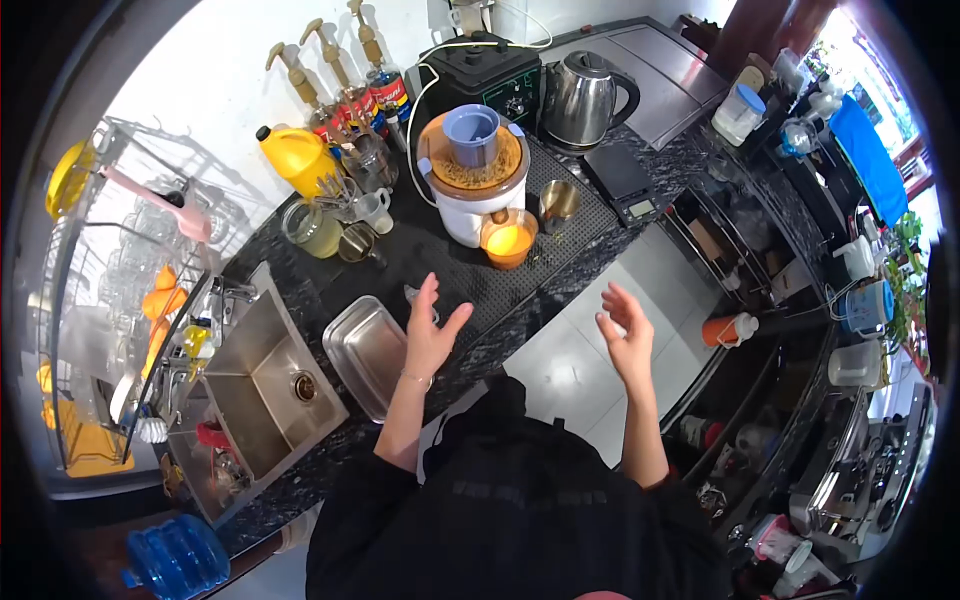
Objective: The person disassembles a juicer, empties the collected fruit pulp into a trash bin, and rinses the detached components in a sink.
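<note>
Both my hands are raised in front of me, holding nothing. My left hand (pixel 434 328) has its fingers extended and thumb apart, above the counter edge beside a steel tray (pixel 345 345). Out over the floor, my right hand (pixel 628 330) has slightly curled fingers, apart from one another. Ahead stands a white juicer (pixel 460 217) with a transparent lid showing orange pulp, and a grey-blue pusher (pixel 473 150) in its chute. Under its spout is a cup (pixel 508 262) of orange juice. A metal measuring cup (pixel 558 200) is to its right.
The sink (pixel 250 405) is at left, near a dish rack (pixel 75 310). Behind are a kettle (pixel 578 100), a black scale (pixel 625 185), a yellow bottle (pixel 297 152) and syrup bottles with pumps (pixel 388 88). A blue water jug (pixel 180 555) sits at lower left.
</note>
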### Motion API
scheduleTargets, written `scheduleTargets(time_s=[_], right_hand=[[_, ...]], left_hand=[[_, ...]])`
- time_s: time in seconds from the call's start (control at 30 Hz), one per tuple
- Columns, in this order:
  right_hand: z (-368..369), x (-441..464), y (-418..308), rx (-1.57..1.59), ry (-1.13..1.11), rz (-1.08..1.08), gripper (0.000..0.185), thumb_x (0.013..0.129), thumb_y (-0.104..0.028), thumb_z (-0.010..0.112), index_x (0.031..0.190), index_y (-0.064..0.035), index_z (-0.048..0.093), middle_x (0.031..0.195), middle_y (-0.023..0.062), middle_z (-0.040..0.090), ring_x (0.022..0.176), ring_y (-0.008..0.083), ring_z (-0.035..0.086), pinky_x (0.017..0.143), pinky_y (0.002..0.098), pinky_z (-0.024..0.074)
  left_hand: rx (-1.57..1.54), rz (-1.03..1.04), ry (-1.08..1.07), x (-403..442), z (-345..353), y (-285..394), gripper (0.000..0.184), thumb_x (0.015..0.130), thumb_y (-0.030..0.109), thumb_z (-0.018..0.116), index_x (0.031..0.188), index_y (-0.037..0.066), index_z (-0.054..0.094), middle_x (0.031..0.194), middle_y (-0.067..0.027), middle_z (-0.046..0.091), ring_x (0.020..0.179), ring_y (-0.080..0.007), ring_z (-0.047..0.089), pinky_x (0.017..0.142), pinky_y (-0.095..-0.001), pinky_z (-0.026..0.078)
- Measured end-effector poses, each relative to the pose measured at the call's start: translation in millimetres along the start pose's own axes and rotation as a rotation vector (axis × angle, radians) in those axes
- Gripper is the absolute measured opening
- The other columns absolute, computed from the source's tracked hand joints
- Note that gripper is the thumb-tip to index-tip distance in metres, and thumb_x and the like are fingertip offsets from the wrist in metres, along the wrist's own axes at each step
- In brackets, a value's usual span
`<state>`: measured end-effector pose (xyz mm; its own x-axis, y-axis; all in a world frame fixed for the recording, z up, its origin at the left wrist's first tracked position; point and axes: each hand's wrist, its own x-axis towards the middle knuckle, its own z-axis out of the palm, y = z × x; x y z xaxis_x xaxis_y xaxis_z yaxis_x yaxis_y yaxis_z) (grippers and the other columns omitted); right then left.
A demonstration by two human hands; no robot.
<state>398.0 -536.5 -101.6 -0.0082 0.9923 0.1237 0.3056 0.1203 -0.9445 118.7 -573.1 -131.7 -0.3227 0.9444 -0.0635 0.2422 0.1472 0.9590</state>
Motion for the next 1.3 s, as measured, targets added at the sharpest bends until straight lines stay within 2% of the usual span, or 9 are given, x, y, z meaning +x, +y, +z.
scheduleTargets(time_s=[0.1, 0.17, 0.33, 0.67, 0.87, 1.0, 1.17, 1.23, 1.3], right_hand=[[8.0, 56.8, -0.8, 0.02, -0.008, 0.037, 0.054, 0.072, 0.005, 0.058, 0.124, -0.0049, 0.047, 0.11, 0.009, 0.059, 0.093, 0.0202, 0.057, 0.084, 0.0305, 0.0456], [19.9, 89.0, 7.7, -0.084, -0.032, 0.005, 0.061, 0.071, 0.004, 0.06, 0.129, -0.0064, 0.042, 0.119, 0.012, 0.053, 0.101, 0.0215, 0.053, 0.089, 0.033, 0.043], [56.4, 156.0, 39.5, -0.269, -0.09, -0.35, 0.086, 0.061, 0.003, 0.066, 0.137, -0.0071, 0.027, 0.128, 0.017, 0.042, 0.113, 0.0304, 0.046, 0.097, 0.035, 0.0369], [62.9, 201.8, 54.9, -0.011, -0.399, -0.201, 0.094, 0.058, 0.0, 0.071, 0.138, -0.0042, 0.022, 0.134, 0.0194, 0.035, 0.122, 0.0304, 0.038, 0.102, 0.0376, 0.0313], [63.0, 240.8, 68.5, -0.012, -0.383, -0.325, 0.095, 0.058, -0.001, 0.072, 0.138, -0.0029, 0.021, 0.136, 0.0195, 0.031, 0.123, 0.0316, 0.036, 0.103, 0.038, 0.0297], [61.5, 263.9, 68.1, -0.118, -0.442, -0.351, 0.097, 0.059, -0.006, 0.076, 0.139, -0.0029, 0.02, 0.137, 0.0195, 0.031, 0.124, 0.0332, 0.035, 0.103, 0.0404, 0.0287], [60.7, 273.0, -21.8, -0.076, -0.323, -0.771, 0.101, 0.058, -0.024, 0.08, 0.139, -0.0047, 0.022, 0.138, 0.0195, 0.032, 0.128, 0.0364, 0.029, 0.105, 0.0468, 0.0223], [79.3, 287.0, -52.0, 0.037, -0.58, -0.799, 0.106, 0.056, -0.035, 0.08, 0.139, -0.0056, 0.021, 0.142, 0.018, 0.026, 0.132, 0.035, 0.022, 0.107, 0.0494, 0.0155], [116.5, 293.8, -75.9, 0.046, -0.722, -0.8, 0.105, 0.055, -0.026, 0.082, 0.138, -0.004, 0.022, 0.138, 0.0179, 0.033, 0.128, 0.0332, 0.03, 0.105, 0.0462, 0.0217]], left_hand=[[-0.08, 0.113, 0.037, 27.2, 47.4, -7.0, 0.102, 0.064, 0.019, 0.079, 0.14, 0.003, 0.012, 0.134, -0.0283, 0.029, 0.118, -0.0393, 0.038, 0.097, -0.0506, 0.033], [0.052, 0.274, 0.097, 40.7, 72.0, -4.2, 0.109, 0.062, 0.02, 0.081, 0.14, 0.002, 0.006, 0.135, -0.0279, 0.023, 0.119, -0.0391, 0.036, 0.098, -0.0483, 0.033], [0.046, 0.26, 0.282, 61.6, 106.9, 10.5, 0.115, 0.059, 0.02, 0.082, 0.139, 0.001, 0.001, 0.136, -0.0263, 0.021, 0.12, -0.0389, 0.034, 0.099, -0.0445, 0.032], [0.134, 0.157, 0.566, 78.5, 151.0, 21.0, 0.116, 0.057, 0.017, 0.082, 0.138, -0.002, 0.002, 0.132, -0.0239, 0.027, 0.118, -0.0359, 0.036, 0.099, -0.0392, 0.033], [0.087, 0.142, 0.697, 85.5, 162.0, 11.8, 0.115, 0.056, 0.015, 0.081, 0.138, -0.003, 0.003, 0.129, -0.0217, 0.033, 0.114, -0.0323, 0.042, 0.097, -0.0356, 0.036], [0.388, 0.17, 0.657, 85.1, 154.2, 17.4, 0.113, 0.056, 0.013, 0.081, 0.138, -0.004, 0.004, 0.124, -0.0192, 0.038, 0.109, -0.0292, 0.046, 0.094, -0.0327, 0.038], [0.232, 0.125, 0.671, 74.7, 150.9, 23.6, 0.113, 0.055, 0.012, 0.08, 0.138, -0.004, 0.005, 0.122, -0.0179, 0.04, 0.107, -0.0279, 0.047, 0.093, -0.0326, 0.039], [0.214, 0.098, 0.663, 71.3, 151.1, 20.6, 0.113, 0.055, 0.012, 0.08, 0.138, -0.004, 0.005, 0.123, -0.0179, 0.039, 0.108, -0.0279, 0.047, 0.094, -0.0325, 0.038], [0.181, 0.067, 0.629, 73.2, 148.8, 16.1, 0.114, 0.054, 0.011, 0.079, 0.138, -0.004, 0.004, 0.124, -0.0178, 0.039, 0.108, -0.028, 0.047, 0.094, -0.0323, 0.038]])
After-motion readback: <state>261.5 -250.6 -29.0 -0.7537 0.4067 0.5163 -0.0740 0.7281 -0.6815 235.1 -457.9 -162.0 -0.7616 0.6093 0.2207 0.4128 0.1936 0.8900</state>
